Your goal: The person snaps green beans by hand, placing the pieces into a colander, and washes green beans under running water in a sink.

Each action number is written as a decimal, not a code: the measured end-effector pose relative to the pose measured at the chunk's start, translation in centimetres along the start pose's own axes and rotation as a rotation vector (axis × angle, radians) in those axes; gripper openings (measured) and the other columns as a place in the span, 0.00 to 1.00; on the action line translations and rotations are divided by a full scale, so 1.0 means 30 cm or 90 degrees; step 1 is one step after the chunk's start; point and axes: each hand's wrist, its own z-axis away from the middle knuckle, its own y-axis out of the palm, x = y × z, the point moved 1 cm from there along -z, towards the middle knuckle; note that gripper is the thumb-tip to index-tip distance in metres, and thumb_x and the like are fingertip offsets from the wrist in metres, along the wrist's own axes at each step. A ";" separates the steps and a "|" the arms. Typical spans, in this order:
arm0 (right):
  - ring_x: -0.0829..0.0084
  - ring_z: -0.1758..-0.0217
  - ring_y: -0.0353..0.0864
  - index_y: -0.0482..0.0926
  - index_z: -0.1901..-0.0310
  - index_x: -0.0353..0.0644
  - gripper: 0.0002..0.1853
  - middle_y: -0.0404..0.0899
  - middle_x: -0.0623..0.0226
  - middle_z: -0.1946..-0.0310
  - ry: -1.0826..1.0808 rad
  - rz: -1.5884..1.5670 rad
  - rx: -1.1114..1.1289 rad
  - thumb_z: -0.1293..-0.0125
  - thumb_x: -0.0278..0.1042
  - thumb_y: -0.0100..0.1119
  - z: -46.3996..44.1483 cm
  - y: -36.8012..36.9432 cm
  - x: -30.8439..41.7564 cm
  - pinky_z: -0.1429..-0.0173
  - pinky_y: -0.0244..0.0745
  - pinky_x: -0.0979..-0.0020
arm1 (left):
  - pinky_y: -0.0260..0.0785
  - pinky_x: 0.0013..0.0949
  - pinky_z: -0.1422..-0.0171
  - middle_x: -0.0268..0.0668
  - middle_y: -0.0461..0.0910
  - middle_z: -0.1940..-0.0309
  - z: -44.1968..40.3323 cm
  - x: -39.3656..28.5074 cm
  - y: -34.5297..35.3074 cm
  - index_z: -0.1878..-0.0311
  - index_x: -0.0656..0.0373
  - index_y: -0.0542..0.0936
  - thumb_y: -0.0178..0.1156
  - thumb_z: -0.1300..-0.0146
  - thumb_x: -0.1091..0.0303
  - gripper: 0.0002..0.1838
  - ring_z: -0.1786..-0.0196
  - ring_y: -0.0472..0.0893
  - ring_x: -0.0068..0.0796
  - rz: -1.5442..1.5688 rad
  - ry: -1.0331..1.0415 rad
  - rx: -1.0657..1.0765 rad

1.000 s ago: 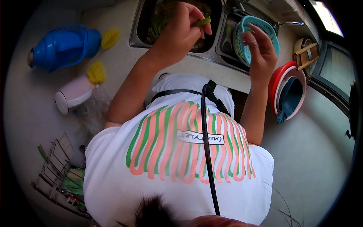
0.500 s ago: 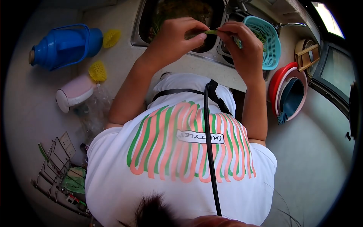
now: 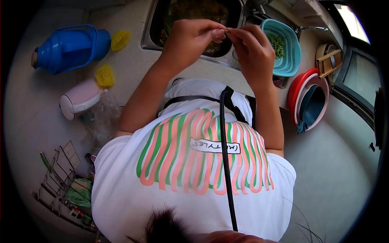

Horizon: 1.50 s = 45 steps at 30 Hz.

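My left hand and my right hand meet at their fingertips over the right front edge of the sink. Between them shows a tiny bit of a green stem, mostly hidden by the pinching fingers of both hands. Green stalks and other plant matter lie in the dark basin behind my left hand. Just right of my right hand, a turquoise basket holds green vegetable pieces.
At the left are a blue thermos, two yellow mesh things, a pink and white appliance and a wire rack. Red, pink and dark blue basins stand right, below a faucet.
My right hand has come from the turquoise basket to my left hand, and its fingers have closed at the green stem. Less of the stem shows now, and the basket's contents are more visible.
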 end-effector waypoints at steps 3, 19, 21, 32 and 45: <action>0.64 0.66 0.82 0.85 0.59 0.37 0.07 0.80 0.63 0.64 0.065 -0.058 -0.046 0.39 0.21 0.69 0.036 0.024 0.009 0.61 0.78 0.68 | 0.81 0.28 0.48 0.39 0.89 0.59 -0.026 0.012 -0.030 0.49 0.62 0.87 0.63 0.28 0.67 0.11 0.55 0.88 0.28 0.204 -0.041 -0.041; 0.69 0.51 0.76 0.88 0.56 0.44 0.10 0.82 0.70 0.57 0.094 -0.155 -0.073 0.40 0.24 0.71 0.062 0.034 -0.028 0.51 0.73 0.70 | 0.73 0.22 0.53 0.30 0.85 0.64 0.005 -0.020 -0.023 0.53 0.62 0.85 0.65 0.30 0.62 0.12 0.60 0.81 0.16 0.011 -0.010 0.026; 0.68 0.52 0.75 0.89 0.57 0.46 0.11 0.82 0.72 0.58 0.022 -0.026 -0.078 0.42 0.23 0.72 0.046 0.016 -0.019 0.53 0.73 0.69 | 0.73 0.22 0.55 0.30 0.85 0.65 0.006 -0.038 -0.023 0.53 0.62 0.85 0.65 0.30 0.63 0.12 0.61 0.81 0.16 0.009 -0.025 0.042; 0.62 0.64 0.83 0.87 0.54 0.43 0.13 0.83 0.64 0.60 -0.047 0.011 -0.037 0.42 0.21 0.71 0.053 0.017 -0.015 0.62 0.80 0.67 | 0.71 0.23 0.59 0.29 0.80 0.68 0.012 -0.028 -0.001 0.55 0.61 0.83 0.64 0.30 0.65 0.09 0.65 0.76 0.15 -0.036 -0.039 0.044; 0.71 0.57 0.87 0.84 0.52 0.32 0.09 0.83 0.60 0.53 0.188 -0.348 -0.078 0.33 0.19 0.65 0.089 0.023 -0.003 0.57 0.84 0.73 | 0.70 0.24 0.60 0.30 0.80 0.68 0.005 0.003 0.001 0.55 0.62 0.82 0.63 0.29 0.64 0.10 0.66 0.76 0.17 -0.046 -0.032 0.035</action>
